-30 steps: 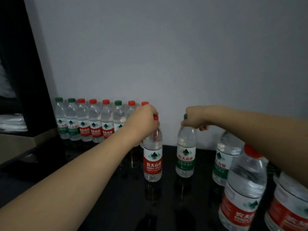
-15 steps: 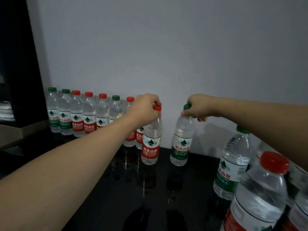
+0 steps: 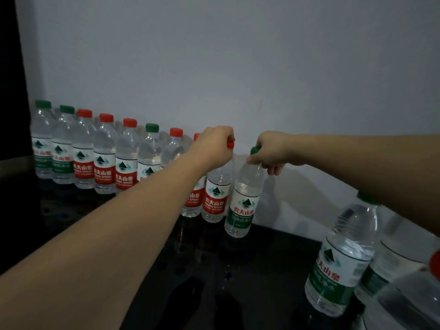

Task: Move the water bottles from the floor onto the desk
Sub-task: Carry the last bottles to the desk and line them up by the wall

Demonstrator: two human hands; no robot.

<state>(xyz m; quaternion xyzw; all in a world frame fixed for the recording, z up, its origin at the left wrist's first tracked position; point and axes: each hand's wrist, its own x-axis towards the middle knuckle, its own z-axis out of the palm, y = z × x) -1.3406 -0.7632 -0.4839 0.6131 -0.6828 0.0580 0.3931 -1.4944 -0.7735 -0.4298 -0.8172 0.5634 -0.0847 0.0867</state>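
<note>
Below each grip: L hand (image 3: pixel 215 146) red-label bottle (image 3: pixel 216 198), R hand (image 3: pixel 273 151) green-label bottle (image 3: pixel 245 203).

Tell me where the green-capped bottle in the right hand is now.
In the head view, the green-capped bottle is at centre, tilted, held at its cap by the right hand, just right of the red-capped bottle under the left hand.

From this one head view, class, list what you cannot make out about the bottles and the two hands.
- Left hand covers most of the red-capped bottle's cap, so its grip is hidden.
- Left forearm hides the lower part of the bottles in the row behind it.
- Whether the tilted green-capped bottle in the right hand touches the desk: too dark.
- Bottles at the bottom right: blurred, cut by the edge.
</note>
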